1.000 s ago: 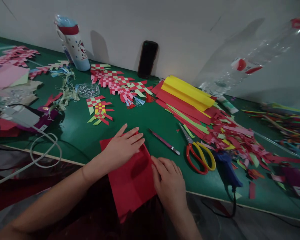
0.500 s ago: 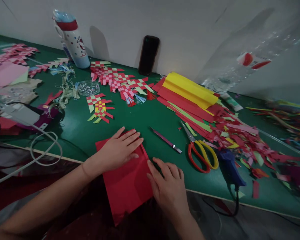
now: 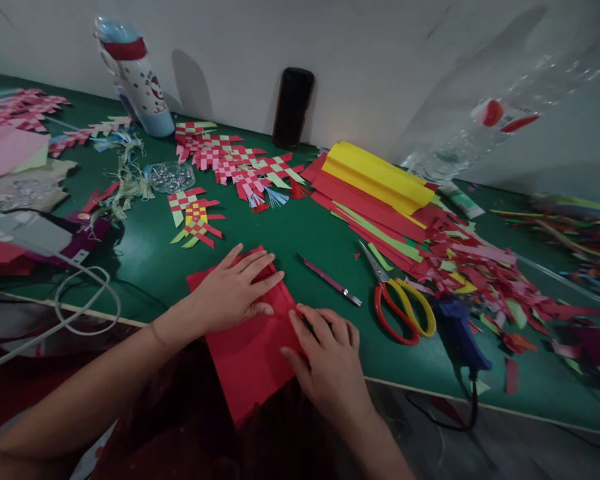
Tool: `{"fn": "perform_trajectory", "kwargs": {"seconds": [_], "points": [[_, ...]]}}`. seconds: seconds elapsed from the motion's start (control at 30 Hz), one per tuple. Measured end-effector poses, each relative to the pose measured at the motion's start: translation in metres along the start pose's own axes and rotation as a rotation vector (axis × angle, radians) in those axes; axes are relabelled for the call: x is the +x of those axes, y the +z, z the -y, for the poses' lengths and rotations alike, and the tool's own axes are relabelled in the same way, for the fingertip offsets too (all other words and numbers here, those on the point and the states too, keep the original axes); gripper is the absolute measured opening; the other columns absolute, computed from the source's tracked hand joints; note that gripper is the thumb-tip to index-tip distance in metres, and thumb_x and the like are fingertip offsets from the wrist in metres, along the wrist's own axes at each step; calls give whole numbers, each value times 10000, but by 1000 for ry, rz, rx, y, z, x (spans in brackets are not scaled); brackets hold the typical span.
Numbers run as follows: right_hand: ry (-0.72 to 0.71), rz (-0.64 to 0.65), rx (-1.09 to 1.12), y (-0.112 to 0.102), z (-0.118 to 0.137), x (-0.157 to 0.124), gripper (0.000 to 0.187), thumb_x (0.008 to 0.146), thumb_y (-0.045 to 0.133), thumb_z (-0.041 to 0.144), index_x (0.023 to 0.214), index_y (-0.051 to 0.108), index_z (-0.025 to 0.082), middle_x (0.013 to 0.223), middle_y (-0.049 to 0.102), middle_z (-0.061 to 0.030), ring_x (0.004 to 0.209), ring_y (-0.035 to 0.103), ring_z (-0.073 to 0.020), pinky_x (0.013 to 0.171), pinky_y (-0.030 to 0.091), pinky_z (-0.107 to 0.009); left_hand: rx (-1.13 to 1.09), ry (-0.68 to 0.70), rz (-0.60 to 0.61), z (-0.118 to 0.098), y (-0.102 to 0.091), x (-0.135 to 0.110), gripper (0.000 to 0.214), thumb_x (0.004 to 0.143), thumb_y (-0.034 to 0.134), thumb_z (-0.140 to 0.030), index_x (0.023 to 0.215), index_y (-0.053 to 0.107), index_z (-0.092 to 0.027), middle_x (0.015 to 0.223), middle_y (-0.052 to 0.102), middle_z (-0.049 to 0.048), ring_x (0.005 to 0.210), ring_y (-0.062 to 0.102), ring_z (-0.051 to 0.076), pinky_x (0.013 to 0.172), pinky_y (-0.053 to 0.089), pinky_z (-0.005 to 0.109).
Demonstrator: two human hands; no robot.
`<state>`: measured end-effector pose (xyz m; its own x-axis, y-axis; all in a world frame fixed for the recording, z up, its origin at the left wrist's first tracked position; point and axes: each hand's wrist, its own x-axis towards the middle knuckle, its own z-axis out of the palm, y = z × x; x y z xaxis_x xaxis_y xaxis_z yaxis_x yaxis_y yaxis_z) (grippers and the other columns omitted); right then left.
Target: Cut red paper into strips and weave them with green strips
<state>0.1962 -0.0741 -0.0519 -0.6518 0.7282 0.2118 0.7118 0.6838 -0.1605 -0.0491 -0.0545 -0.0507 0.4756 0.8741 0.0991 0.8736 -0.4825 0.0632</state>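
A folded red paper sheet [image 3: 247, 353] lies at the near edge of the green table [image 3: 300, 247] and hangs partly over it. My left hand [image 3: 235, 290] lies flat on the sheet's far part, fingers stretched out. My right hand [image 3: 330, 360] rests on the sheet's right edge, fingertips pressing along the fold. A small craft knife [image 3: 329, 280] lies just beyond my right hand. Red-and-yellow scissors [image 3: 397, 303] lie to its right.
Woven red-and-white paper pieces [image 3: 230, 163] lie in the middle back. A stack of yellow and red paper [image 3: 375, 183] and a heap of strip scraps [image 3: 485, 280] fill the right. A bottle [image 3: 135, 77], a phone [image 3: 293, 107], a blue glue gun [image 3: 460, 337] and a white cable [image 3: 80, 313] are nearby.
The red sheet has slid a little left and toward me. My right hand moved left along its edge; my left hand stays flat on it.
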Motion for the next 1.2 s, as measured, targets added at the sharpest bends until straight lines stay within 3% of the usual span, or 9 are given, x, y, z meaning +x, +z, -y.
{"fn": "perform_trajectory", "kwargs": {"seconds": [0.2,0.33,0.47,0.63,0.7,0.8,0.9,1.0,1.2], "points": [[-28,-30,42,-1,-6,-3,465,981,438,439,1342,538,164,1280,640,-92,1128,484,-268,901,337,-423,-48,17,27,2,4,-5,580,963,341,-604,1472,378,-328,1567,311,146,1438,312,296,1172,140,557],[13,33,52,-5,-10,8,544,978,402,506,1360,513,135,1195,657,-125,1057,513,-272,830,384,-412,-74,16,30,1,4,-5,550,955,367,-606,1455,392,-377,1560,330,125,1447,290,304,1167,161,561],[65,60,31,-5,-8,22,463,968,457,435,1337,543,168,1117,658,-119,990,537,-265,777,410,-389,-46,-11,2,-1,5,-6,660,939,357,-640,1488,358,-274,1561,318,158,1450,284,297,1180,158,529],[95,-4,2,1,-3,27,318,958,470,249,1227,625,179,976,663,-82,869,556,-229,725,397,-362,4,-46,-10,0,4,-3,875,881,338,-738,1506,301,-127,1568,291,182,1452,264,306,1167,209,481],[99,-36,9,4,-3,26,305,965,453,229,1201,640,181,939,661,-72,839,557,-214,709,385,-350,23,-64,17,2,0,4,791,914,376,-681,1491,335,-142,1540,364,156,1417,331,292,1127,277,457],[115,-84,22,8,-3,25,295,974,445,232,1174,657,190,906,658,-65,824,559,-196,699,371,-335,61,-80,63,6,-10,19,419,995,460,-395,1379,499,-230,1430,527,73,1298,470,257,990,390,392],[123,-119,11,10,-2,25,291,974,449,219,1168,666,199,893,658,-61,815,559,-186,691,361,-328,67,-35,42,10,-19,32,263,977,503,-264,1210,627,-265,1256,648,30,1180,537,237,934,397,374],[121,-143,-23,11,1,25,290,969,457,200,1160,676,206,878,658,-58,803,554,-185,680,354,-332,51,58,0,13,-21,36,217,956,516,-207,1099,673,-249,1125,693,27,1139,548,230,948,386,385],[106,-138,-71,12,2,23,304,967,469,196,1199,665,213,902,661,-65,811,548,-185,677,353,-338,31,134,-72,17,-11,31,244,936,524,-184,1131,669,-204,1128,699,47,1077,606,220,954,449,373]]}}
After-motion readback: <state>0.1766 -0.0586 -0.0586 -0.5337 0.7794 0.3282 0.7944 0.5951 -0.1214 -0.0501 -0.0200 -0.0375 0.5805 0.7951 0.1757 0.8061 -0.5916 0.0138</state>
